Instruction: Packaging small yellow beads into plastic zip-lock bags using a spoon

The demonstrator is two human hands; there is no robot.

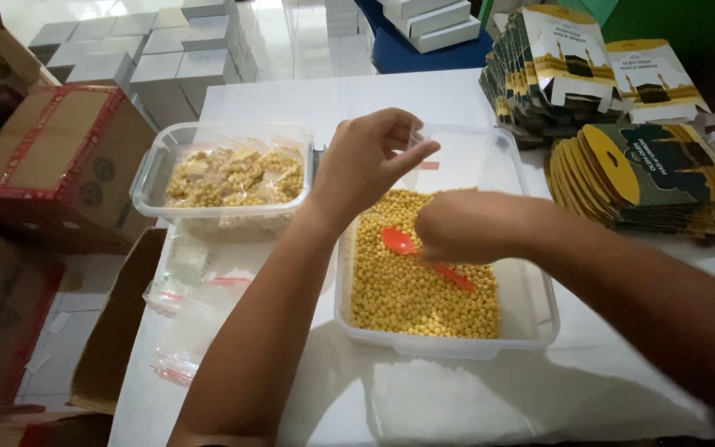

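A clear plastic tub (531, 319) holds a bed of small yellow round pieces (407, 290). My right hand (465, 225) hovers over it, gripping an orange-red plastic spoon (399, 242) whose bowl rests on the pieces. My left hand (370, 161) is raised above the tub's far left corner, fingers pinched on a small clear plastic bag (424, 141) that is hard to make out.
A second clear tub (155, 178) at the left holds filled clear bags of yellow pieces. Empty zip bags (188, 290) lie on the white table. Stacks of flat printed cartons (655, 174) sit at the right. Cardboard boxes (59, 157) stand left of the table.
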